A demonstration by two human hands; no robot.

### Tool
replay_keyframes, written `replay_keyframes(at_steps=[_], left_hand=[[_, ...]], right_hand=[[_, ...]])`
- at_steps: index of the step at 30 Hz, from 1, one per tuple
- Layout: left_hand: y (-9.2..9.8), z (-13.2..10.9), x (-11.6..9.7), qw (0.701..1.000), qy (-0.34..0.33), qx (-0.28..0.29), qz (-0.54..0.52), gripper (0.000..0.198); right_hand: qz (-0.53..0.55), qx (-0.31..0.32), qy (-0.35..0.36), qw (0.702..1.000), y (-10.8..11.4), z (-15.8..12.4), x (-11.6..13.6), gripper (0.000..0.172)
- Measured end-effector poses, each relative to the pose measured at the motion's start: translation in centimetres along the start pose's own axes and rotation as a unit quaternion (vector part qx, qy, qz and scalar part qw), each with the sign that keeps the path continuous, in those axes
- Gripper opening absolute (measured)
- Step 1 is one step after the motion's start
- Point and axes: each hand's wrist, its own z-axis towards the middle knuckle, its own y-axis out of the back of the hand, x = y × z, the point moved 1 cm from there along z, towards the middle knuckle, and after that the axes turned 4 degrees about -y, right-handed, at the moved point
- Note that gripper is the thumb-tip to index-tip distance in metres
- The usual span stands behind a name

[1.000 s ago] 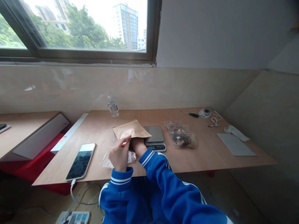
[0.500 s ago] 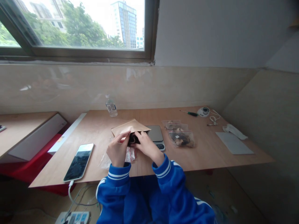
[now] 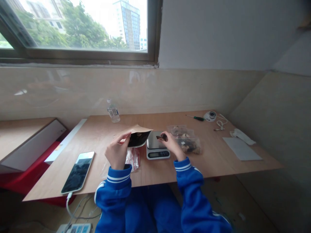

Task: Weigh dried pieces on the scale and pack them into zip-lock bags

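Observation:
My left hand (image 3: 118, 151) pinches the edge of a brown paper bag (image 3: 139, 129), whose dark mouth gapes toward me. Just above the plate of a small digital scale (image 3: 158, 154), my right hand (image 3: 172, 144) holds a small dark brown dried piece (image 3: 162, 137) between its fingers. To the right of the scale lie clear zip bags (image 3: 190, 145) with dark and pale dried pieces inside. Below the paper bag are clear plastic bags with red strips (image 3: 133, 159).
A phone (image 3: 78, 172) on a cable lies at the left of the wooden table (image 3: 155, 176). A water bottle (image 3: 113, 112) stands at the back. Toward the right are a screwdriver (image 3: 199, 118), a white camera (image 3: 210, 116), and a white sheet (image 3: 241, 149).
My right hand has come out of the paper bag and moved right, over the scale, with a dark piece in its fingers. The bag's mouth and the scale's display now show.

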Motion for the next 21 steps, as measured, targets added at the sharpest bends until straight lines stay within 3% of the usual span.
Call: replay_keyframes(at_steps=[4, 8, 15, 21], left_hand=[[-0.1, 0.0, 0.1, 1.000, -0.003, 0.000, 0.000, 0.022], [-0.1, 0.1, 0.2, 1.000, 0.000, 0.002, 0.003, 0.021], [-0.2, -0.2, 0.1, 1.000, 0.009, -0.003, 0.009, 0.022], [-0.4, 0.3, 0.2, 1.000, 0.008, -0.020, 0.010, 0.022]], right_hand=[[-0.085, 0.003, 0.011, 0.996, -3.2, 2.2, -1.1, 0.021], [-0.106, 0.009, 0.012, 0.994, -4.4, 2.6, -1.5, 0.022], [-0.124, -0.013, 0.020, 0.992, -2.7, 1.0, -2.6, 0.030], [-0.026, -0.078, 0.071, 0.994, -1.1, -1.1, -2.6, 0.036]])
